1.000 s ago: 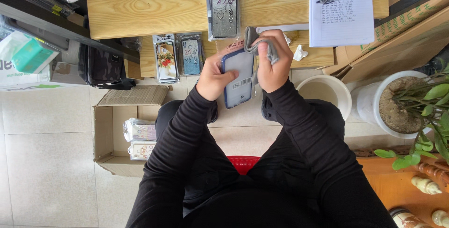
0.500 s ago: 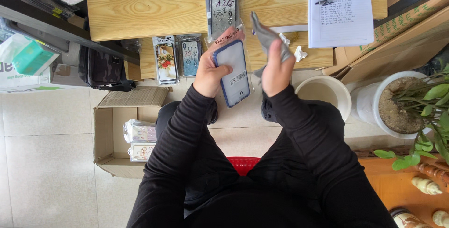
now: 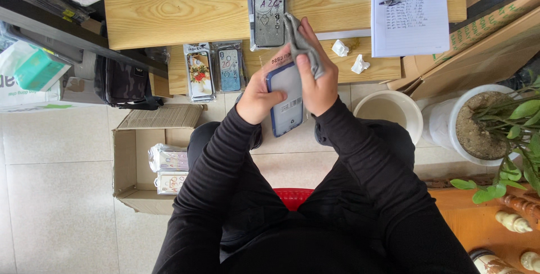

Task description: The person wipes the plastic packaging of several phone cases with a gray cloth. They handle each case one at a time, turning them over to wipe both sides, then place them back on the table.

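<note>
My left hand [image 3: 257, 98] grips a blue-edged phone case in a clear plastic sleeve [image 3: 287, 105] by its left side, holding it above my lap. My right hand [image 3: 316, 77] holds a grey cloth [image 3: 301, 43] and presses it against the top right of the sleeve. Just beyond my hands, another sleeved phone case [image 3: 268, 10] lies on the wooden desk [image 3: 169, 10]. Two more packaged cases [image 3: 214, 70] lie on the lower wooden shelf to the left.
An open cardboard box [image 3: 126, 156] with packaged cases stands on the tiled floor at left. A white bucket [image 3: 389, 111] and a potted plant [image 3: 489, 122] stand at right. A notepad with a pen [image 3: 413, 10] lies on the desk, with crumpled paper bits nearby.
My right hand lifted the grey cloth off the case, then brought it back down onto the upper right of the sleeve. The case stayed in my left hand.
</note>
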